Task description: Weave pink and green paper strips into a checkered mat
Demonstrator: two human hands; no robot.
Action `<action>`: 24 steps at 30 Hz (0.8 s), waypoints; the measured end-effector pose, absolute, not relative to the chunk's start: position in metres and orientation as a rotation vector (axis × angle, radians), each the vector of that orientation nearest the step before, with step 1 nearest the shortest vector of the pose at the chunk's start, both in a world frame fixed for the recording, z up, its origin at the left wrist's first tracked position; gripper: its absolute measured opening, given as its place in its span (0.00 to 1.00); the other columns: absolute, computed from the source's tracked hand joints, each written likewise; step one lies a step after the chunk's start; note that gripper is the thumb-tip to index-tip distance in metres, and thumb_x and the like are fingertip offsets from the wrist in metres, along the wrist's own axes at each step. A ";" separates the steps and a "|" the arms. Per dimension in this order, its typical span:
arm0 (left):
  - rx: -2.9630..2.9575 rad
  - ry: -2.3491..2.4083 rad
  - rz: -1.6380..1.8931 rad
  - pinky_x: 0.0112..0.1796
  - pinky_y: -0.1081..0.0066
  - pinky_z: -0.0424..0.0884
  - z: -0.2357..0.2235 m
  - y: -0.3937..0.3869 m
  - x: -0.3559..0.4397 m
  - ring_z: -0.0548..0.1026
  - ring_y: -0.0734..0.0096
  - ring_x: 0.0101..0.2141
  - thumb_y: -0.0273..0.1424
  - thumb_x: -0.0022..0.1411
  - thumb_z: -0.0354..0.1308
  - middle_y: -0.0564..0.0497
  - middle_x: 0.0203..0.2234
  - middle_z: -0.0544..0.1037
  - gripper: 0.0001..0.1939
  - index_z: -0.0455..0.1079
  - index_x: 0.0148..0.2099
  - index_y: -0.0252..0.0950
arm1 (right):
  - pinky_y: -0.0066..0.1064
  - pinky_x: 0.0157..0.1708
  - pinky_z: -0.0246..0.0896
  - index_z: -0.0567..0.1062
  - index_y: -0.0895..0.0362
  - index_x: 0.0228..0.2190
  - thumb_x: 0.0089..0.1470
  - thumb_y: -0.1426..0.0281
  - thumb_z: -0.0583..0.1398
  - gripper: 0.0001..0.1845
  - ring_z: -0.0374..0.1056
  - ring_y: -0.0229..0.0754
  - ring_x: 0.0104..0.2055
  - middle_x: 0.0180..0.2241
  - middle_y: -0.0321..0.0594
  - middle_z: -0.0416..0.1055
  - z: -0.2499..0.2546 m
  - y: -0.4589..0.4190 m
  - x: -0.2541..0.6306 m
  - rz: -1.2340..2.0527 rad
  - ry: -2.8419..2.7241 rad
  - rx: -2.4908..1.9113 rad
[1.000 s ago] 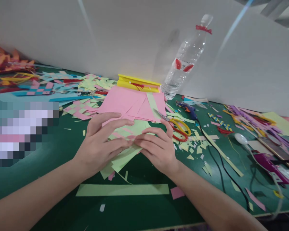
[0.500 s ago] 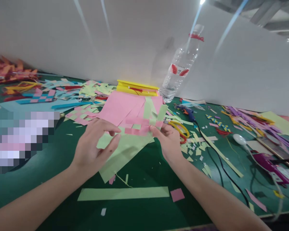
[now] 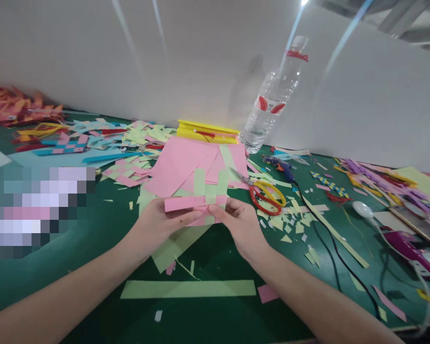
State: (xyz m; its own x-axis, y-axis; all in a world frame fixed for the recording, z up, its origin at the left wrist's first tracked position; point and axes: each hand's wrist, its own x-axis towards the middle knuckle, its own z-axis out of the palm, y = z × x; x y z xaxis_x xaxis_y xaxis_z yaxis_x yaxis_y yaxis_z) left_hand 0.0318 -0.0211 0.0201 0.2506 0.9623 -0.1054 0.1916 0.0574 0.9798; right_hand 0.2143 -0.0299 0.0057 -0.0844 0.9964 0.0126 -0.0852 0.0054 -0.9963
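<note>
A small piece of woven pink and green paper strips is held up between both hands. My left hand pinches its left part, where a pink strip stands out toward the left. My right hand grips the right edge, thumb in front and fingers behind. Two green strip ends point upward from the weave. Beneath the hands lies a light green sheet, partly covered, with pink paper sheets behind it. A loose green strip rests nearer to me.
Scissors with red and yellow handles lie right of the hands, among paper scraps. Behind them are a glue gun with a black cord and a plastic bottle by the wall. A purple device is at far right.
My left hand was open and apart; now it pinches the woven paper. The piece has come closer to me and slightly left, uncovering the scissors.
</note>
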 end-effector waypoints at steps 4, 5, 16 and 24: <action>1.416 1.249 0.912 0.35 0.60 0.77 0.019 -0.022 0.030 0.79 0.53 0.38 0.43 0.51 0.66 0.47 0.36 0.82 0.15 0.78 0.38 0.41 | 0.33 0.34 0.69 0.80 0.54 0.33 0.42 0.58 0.68 0.16 0.72 0.43 0.35 0.31 0.39 0.77 0.007 -0.031 0.213 1.318 -1.274 -1.119; 1.422 1.265 0.923 0.34 0.61 0.77 0.019 -0.022 0.030 0.79 0.53 0.37 0.43 0.50 0.66 0.46 0.36 0.82 0.15 0.79 0.38 0.41 | 0.32 0.33 0.68 0.80 0.54 0.31 0.42 0.58 0.67 0.15 0.72 0.42 0.34 0.30 0.38 0.77 0.007 -0.030 0.213 1.313 -1.292 -1.125; 1.433 1.289 0.909 0.33 0.64 0.77 0.021 -0.020 0.029 0.80 0.57 0.35 0.42 0.49 0.67 0.50 0.31 0.83 0.11 0.79 0.34 0.43 | 0.27 0.23 0.56 0.76 0.57 0.18 0.44 0.57 0.66 0.16 0.59 0.34 0.21 0.18 0.32 0.66 0.002 -0.026 0.220 1.167 -1.406 -1.167; 1.400 1.246 0.921 0.35 0.63 0.76 0.021 -0.019 0.029 0.79 0.58 0.34 0.43 0.51 0.65 0.52 0.30 0.83 0.10 0.79 0.34 0.44 | 0.29 0.27 0.63 0.76 0.56 0.18 0.44 0.59 0.66 0.14 0.66 0.37 0.25 0.21 0.35 0.72 0.002 -0.025 0.222 1.150 -1.398 -1.144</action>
